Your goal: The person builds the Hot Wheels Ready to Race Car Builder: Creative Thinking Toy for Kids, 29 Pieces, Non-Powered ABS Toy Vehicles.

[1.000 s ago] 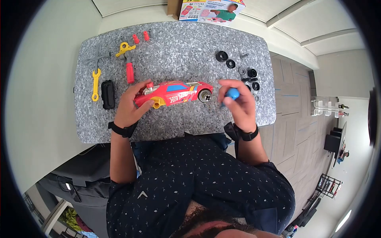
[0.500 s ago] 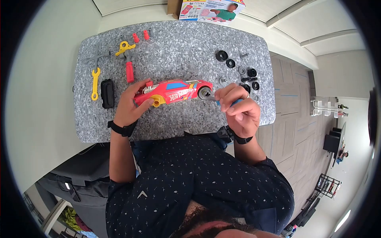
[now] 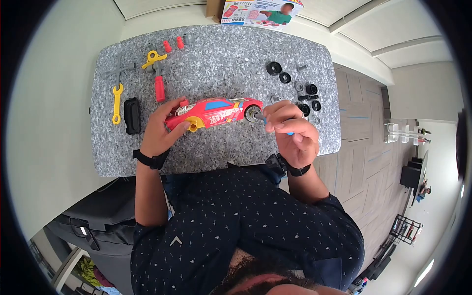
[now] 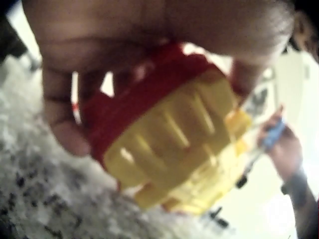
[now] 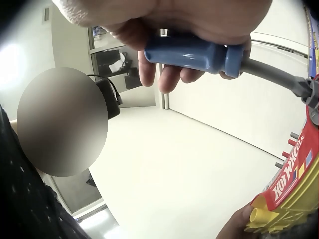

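Note:
My left hand grips a red toy car by its rear end, thumb by the yellow exhaust pipe. In the left wrist view, the car's yellow underside faces the camera, blurred. My right hand holds a screwdriver by its blue handle, with fingers wrapped along it. Its grey shaft runs to the car, and the tip meets the grey hub of the front wheel. In the head view, the right fingers hide most of the handle.
Black tyres and several small grey and black parts lie right of the car. On the left are a yellow wrench, a red-handled hammer and a black piece. A printed box stands behind the table.
My right hand has brought the screwdriver from beside the car to the front wheel hub, turning the handle from upright to lying sideways. The left hand and car stay nearly still.

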Action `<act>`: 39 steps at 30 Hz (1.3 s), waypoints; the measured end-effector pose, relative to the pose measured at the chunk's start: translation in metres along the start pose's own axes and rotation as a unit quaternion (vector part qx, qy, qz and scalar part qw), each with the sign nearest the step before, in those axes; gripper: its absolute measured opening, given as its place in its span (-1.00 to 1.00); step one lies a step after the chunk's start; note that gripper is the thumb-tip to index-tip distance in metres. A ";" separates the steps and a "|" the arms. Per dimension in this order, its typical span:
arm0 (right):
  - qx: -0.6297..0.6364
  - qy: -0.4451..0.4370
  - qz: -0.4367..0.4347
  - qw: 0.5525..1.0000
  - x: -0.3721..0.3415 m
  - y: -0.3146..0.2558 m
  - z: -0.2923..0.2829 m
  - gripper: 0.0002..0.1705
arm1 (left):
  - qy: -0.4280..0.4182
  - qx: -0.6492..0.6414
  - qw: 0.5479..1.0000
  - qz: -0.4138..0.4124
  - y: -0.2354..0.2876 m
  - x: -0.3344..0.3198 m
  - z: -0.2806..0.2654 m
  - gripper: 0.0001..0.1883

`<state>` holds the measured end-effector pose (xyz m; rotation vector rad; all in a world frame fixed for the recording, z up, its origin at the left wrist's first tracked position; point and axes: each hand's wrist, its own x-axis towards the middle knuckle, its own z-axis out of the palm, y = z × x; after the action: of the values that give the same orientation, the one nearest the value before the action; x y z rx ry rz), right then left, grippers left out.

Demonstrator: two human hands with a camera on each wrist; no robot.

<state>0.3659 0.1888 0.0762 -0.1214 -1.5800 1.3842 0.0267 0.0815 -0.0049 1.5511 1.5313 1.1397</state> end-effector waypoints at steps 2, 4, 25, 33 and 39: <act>-0.034 -0.002 0.000 0.999 0.007 -0.006 0.004 -0.66 | -0.002 0.004 1.000 -0.002 0.001 0.000 -0.001 -0.28; -0.101 -0.016 -0.018 0.995 0.006 -0.005 -0.001 -0.81 | -0.002 0.005 1.000 -0.002 0.000 0.000 -0.001 -0.28; -0.340 -0.046 -0.066 0.937 0.007 -0.020 -0.010 -0.48 | -0.014 0.008 1.000 -0.020 0.004 0.000 -0.001 -0.29; -0.344 -0.048 -0.075 0.935 0.001 -0.012 -0.010 -0.49 | 0.002 0.005 1.000 0.000 0.000 0.001 0.000 -0.30; -0.433 -0.057 -0.067 0.897 0.011 -0.024 -0.005 -0.46 | 0.001 0.003 1.000 -0.009 0.003 0.000 0.000 -0.31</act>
<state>0.3758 0.1913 0.1013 -0.4584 -2.1622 0.4992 0.0277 0.0817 -0.0022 1.5379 1.5495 1.1277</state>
